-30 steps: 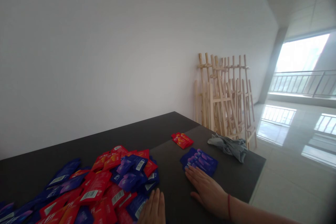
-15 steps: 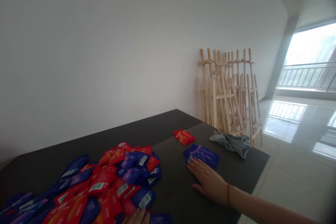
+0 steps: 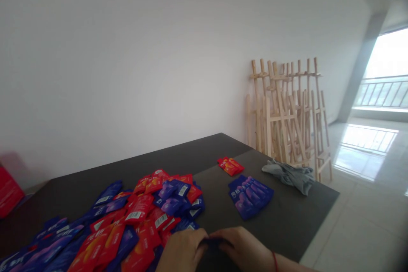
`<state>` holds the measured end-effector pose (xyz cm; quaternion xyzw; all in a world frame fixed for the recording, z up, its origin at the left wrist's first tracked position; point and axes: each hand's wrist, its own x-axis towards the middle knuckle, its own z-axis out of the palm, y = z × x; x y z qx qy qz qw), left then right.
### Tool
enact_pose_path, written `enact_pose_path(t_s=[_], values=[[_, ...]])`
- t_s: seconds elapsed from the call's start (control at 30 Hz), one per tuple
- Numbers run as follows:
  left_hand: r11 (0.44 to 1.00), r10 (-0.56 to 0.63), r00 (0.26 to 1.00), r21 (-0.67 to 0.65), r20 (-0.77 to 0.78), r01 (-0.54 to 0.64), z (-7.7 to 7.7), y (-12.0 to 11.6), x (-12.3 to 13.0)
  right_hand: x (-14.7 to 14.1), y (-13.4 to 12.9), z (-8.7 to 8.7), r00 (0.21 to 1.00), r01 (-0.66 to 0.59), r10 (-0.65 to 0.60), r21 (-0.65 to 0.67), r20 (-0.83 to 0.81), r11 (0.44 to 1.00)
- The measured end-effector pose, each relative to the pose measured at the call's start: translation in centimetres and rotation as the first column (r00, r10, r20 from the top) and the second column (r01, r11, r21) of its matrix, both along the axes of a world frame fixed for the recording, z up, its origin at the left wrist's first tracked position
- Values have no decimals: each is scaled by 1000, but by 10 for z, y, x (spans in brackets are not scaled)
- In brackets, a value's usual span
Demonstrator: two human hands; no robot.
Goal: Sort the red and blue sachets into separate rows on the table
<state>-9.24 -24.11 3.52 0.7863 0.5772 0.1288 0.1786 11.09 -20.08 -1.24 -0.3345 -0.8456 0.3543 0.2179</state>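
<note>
Pinching a dark blue packet (image 3: 215, 242), mostly hidden at the table's near edge, the left hand (image 3: 183, 250) and right hand (image 3: 245, 248) each grip it with curled fingers. Just left sprawls a mixed pile of red and blue packets (image 3: 140, 209); beyond the right hand lie fanned blue packets (image 3: 250, 196), then red packets (image 3: 230, 166) farther off. Grey cloth (image 3: 289, 176) sits at the table's (image 3: 216, 195) right edge, with wooden easels (image 3: 280, 117) behind.

Packets (image 3: 142, 209) — barcodes (image 3: 133, 215), white characters (image 3: 235, 193) — none clearly legible.
</note>
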Motion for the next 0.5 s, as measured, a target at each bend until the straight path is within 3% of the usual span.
enact_pose_path(t_s=[0.07, 0.17, 0.23, 0.3, 0.4, 0.5], values=[[993, 45, 977, -118, 209, -20, 1, 11, 3, 14, 9, 6, 996, 53, -66, -214, -54, 975], [956, 147, 879, -292, 454, -9, -8, 27, 7, 28, 18, 1, 966, 120, -225, -547, -128, 828], [947, 187, 825, -321, 534, -6, -17, 34, 11, 31, 17, -8, 913, 72, -328, -694, -243, 716], [953, 189, 802, -303, 567, -11, -23, 36, 14, 31, 12, -15, 850, -42, -371, -751, -373, 659], [949, 185, 785, -316, 592, 15, -26, 34, 12, 30, 6, -21, 822, -117, -345, -726, -454, 678], [934, 154, 792, -348, 591, 79, -27, 31, 4, 31, 6, -17, 902, 23, -285, -624, -323, 781]])
